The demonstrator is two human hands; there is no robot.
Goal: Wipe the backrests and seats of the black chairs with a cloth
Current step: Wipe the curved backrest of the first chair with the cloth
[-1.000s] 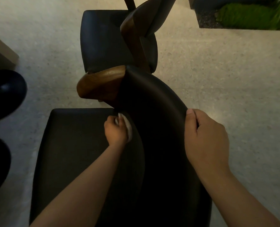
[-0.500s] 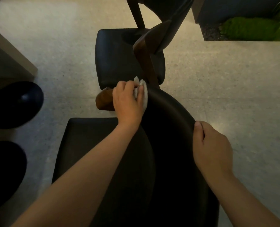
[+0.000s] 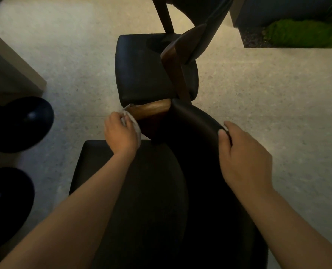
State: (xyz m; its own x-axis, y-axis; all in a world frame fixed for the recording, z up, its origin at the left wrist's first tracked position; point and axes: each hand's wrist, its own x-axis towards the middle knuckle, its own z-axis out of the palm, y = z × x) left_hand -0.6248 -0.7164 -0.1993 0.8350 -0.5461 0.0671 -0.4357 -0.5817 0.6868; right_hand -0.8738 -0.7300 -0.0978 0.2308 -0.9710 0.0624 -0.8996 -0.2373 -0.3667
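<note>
**Speckled floor, two black chairs, cloth parked on the wooden end**

Pale speckled floor (image 3: 258, 113) everywhere, dim light, looking straight down from the head camera. The near chair fills the bottom of the shot: its black seat (image 3: 103, 181) is low and to the left, and its curved black backrest (image 3: 196, 121) arcs across the middle.

The left hand (image 3: 120, 134) has its grip closed round a whitish cloth (image 3: 137, 131), fingers curled over the bunched fabric. The cloth is pressed against the rounded end of the wooden rail (image 3: 151, 109) that pokes out left of the backrest, just above the seat's far edge. So it's on the wood, not on the black padding.

The right hand (image 3: 242, 152) has its grip wrapped over the top edge of the backrest. The thumb lies on the near face and the fingers are hooked over the far side, so I can't see their tips.

A second chair (image 3: 141, 74) sits right behind, its black seat just beyond the wooden rail and its brown frame tilted over it.

Off to the left are two dark round things (image 3: 19, 123), too shadowy to say what they are, plus a pale block (image 3: 12, 74). Top right is a dark planter with green moss (image 3: 300, 33).
</note>
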